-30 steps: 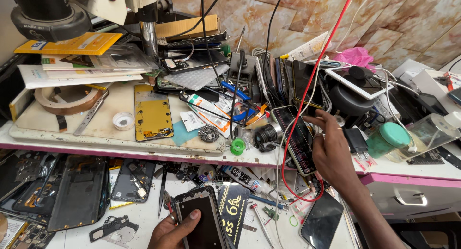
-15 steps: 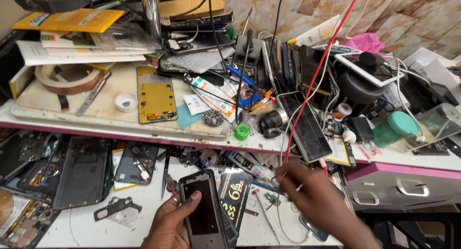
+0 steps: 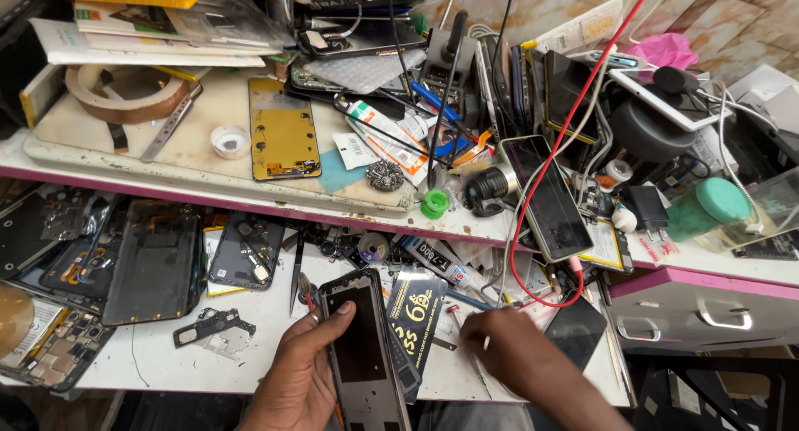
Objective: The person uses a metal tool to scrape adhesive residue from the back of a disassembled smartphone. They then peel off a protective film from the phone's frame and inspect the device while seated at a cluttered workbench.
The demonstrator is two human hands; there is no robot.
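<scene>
My left hand (image 3: 295,381) grips a stripped black phone frame (image 3: 359,352) from its left side, thumb across the front, low over the white lower bench (image 3: 250,348). To its right, my right hand (image 3: 512,352) hovers with fingers curled, and a small white tip (image 3: 485,343) pokes out between them; what that piece is stays unclear. A black packet with gold print (image 3: 414,313) lies between the hands, partly under the frame.
Tweezers (image 3: 296,269) and dismantled back covers (image 3: 154,260) lie to the left. The raised shelf holds a dark-screened phone (image 3: 545,198) beside a red cable (image 3: 537,256), a gold phone panel (image 3: 285,140), a tape roll (image 3: 125,94), and a teal-lidded jar (image 3: 707,208). A drawer (image 3: 707,314) sits on the right.
My right hand came down from the shelf's phones to the lower bench, then drew back right with fingers curled. The left hand lifted the phone frame more upright.
</scene>
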